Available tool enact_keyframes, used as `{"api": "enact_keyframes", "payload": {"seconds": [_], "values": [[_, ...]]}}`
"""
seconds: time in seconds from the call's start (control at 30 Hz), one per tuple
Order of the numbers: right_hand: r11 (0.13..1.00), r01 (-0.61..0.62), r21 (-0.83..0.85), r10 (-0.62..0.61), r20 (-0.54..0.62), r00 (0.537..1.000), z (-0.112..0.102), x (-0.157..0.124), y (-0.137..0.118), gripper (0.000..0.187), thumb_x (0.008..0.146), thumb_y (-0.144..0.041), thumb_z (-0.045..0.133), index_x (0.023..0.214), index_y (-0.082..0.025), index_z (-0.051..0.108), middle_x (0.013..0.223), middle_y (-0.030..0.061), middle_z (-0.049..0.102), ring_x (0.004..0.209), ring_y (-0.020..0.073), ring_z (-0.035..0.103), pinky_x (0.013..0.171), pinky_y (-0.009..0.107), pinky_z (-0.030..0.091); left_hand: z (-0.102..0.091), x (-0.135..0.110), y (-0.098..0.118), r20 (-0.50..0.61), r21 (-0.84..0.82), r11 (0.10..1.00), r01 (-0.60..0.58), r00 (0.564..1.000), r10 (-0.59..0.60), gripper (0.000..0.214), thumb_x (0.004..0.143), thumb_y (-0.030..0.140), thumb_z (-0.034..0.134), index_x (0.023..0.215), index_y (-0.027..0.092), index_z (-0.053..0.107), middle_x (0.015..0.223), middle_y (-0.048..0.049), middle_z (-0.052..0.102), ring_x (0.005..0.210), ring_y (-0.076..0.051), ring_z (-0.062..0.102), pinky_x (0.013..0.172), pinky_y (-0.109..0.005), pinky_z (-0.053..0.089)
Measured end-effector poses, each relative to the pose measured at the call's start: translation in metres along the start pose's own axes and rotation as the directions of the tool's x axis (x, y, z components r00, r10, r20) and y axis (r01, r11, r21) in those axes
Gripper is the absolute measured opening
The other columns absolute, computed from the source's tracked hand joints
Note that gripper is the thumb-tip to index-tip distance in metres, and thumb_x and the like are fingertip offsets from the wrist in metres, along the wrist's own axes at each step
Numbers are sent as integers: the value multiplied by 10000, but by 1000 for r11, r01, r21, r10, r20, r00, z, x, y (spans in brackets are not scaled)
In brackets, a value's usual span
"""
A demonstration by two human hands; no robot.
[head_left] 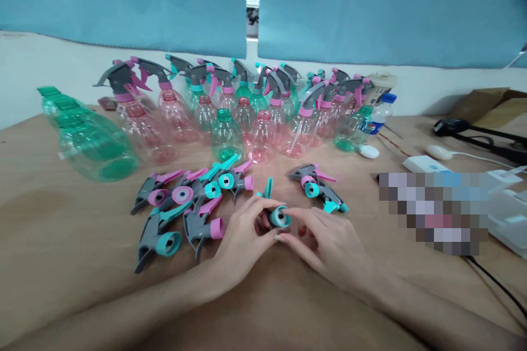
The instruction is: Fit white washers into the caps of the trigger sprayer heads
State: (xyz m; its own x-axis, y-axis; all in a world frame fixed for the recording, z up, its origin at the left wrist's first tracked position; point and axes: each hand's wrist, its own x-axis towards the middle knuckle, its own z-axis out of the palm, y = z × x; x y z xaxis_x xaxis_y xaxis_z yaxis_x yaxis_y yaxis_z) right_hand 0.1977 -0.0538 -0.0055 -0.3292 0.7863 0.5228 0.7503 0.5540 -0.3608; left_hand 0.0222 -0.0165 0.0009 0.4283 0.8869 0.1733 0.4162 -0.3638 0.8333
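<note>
My left hand is wrapped round a trigger sprayer head, its teal collar turned up toward me. The thumb and fingers of my right hand pinch the rim of that same collar from the right. Most of the grey body is hidden by my left fingers; a bit of teal trigger shows above them. Left of my hands lie several loose sprayer heads with pink or teal collars. Two more sprayer heads lie to the right, beyond my right hand.
Behind stand several pink and green spray bottles, some topped with sprayers, some uncapped, such as a green bottle. Other green bottles are at the left. On the right are a blue-capped bottle, a white disc, cables and a cardboard box.
</note>
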Motion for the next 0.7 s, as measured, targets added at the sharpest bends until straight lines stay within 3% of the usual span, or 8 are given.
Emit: {"api": "enact_keyframes", "payload": {"seconds": [0.27,0.57,0.7], "values": [[999,-35,40,33,32,999,5,-5,-3,336,923,-387,493,1140,-137,550,629,-7,613,502,121,552,515,235,407,-1,0,0,7,-13,1000,-24,1000,24,273,771,105,672,1019,208,625,894,-1,585,702,-133,532,657,-262,446],[939,-162,303,127,130,983,6,-9,6,305,906,-324,525,1175,-180,523,538,-70,522,431,85,471,456,193,373,-2,1,-4,75,-27,997,-79,994,80,387,802,48,604,1136,243,604,993,-9,589,709,-123,520,690,-270,457],[913,-174,369,130,142,981,5,-7,6,291,887,-308,556,1154,-193,536,549,-77,508,440,76,461,464,178,381,-3,1,-5,126,-42,993,-115,985,119,450,840,51,574,1228,278,559,1050,-13,578,824,-139,545,755,-276,461]]}}
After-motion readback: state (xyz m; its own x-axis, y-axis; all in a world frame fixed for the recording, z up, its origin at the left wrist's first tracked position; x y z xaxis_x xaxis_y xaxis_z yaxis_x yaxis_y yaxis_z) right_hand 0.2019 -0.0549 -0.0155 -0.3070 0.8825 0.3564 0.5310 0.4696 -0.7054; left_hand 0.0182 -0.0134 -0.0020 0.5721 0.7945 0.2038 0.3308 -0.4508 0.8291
